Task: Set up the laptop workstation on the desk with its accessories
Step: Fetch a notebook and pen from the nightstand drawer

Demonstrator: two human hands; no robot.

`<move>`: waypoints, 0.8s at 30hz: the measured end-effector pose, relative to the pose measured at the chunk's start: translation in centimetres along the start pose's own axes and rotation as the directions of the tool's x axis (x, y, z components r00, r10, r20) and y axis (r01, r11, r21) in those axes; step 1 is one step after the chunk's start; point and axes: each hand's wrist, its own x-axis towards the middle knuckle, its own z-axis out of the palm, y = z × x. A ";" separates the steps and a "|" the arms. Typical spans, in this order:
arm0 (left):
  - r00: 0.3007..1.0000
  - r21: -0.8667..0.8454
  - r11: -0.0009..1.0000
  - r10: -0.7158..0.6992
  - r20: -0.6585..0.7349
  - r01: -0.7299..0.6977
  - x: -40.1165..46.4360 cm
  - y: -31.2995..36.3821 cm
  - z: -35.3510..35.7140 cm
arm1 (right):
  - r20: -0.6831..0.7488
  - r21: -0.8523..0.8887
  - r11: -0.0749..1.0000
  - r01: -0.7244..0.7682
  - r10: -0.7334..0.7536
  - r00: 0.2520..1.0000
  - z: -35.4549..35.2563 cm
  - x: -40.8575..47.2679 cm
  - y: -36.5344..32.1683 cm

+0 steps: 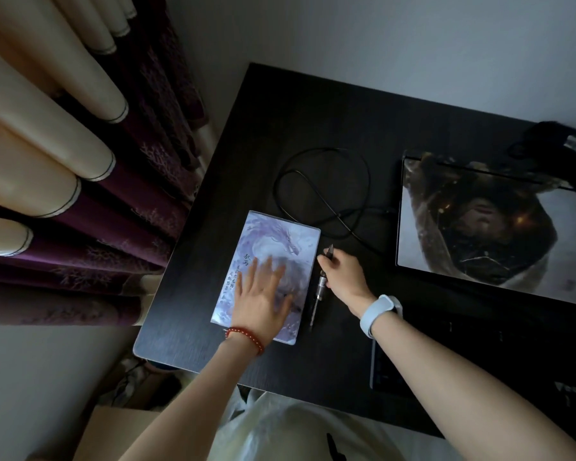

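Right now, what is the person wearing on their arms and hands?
Both forearms are bare, with no sleeves reaching them. The left hand has a string of small red beads round its wrist. The right hand has a pale blue band round its wrist, smooth and wide like a fitness tracker. No gloves show.

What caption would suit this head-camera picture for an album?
Left hand flat on a dragon-print pad, right hand holding a pen beside it, open laptop on the dark desk.
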 end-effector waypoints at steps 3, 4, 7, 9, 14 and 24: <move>0.983 0.223 0.974 -0.074 0.169 0.035 -0.1 -2.4 0.4 | 0.015 -0.182 0.983 -0.036 0.040 0.999 0.2 0.0 0.5; 0.977 0.250 0.968 -0.081 0.199 0.029 -0.3 -2.9 0.6 | 0.019 -0.209 0.977 -0.046 0.051 0.998 0.5 -0.1 0.6; 0.969 0.250 0.968 -0.077 0.233 0.016 -0.7 -3.5 0.8 | -0.006 -0.228 0.971 -0.070 0.070 0.998 1.5 -0.1 0.5; 0.970 0.241 0.970 -0.079 0.229 0.022 -0.9 -3.8 0.9 | -0.028 -0.233 0.970 -0.074 0.070 0.997 2.1 -0.2 0.2; 0.970 0.237 0.970 -0.100 0.221 0.047 -1.4 -4.2 1.1 | -0.037 -0.278 0.960 -0.040 0.031 0.999 3.0 -0.6 -0.4; 0.959 0.283 0.958 -0.125 0.254 0.050 -1.3 -4.2 1.6 | -0.040 -0.258 0.966 0.018 -0.029 0.999 3.3 -2.1 -0.1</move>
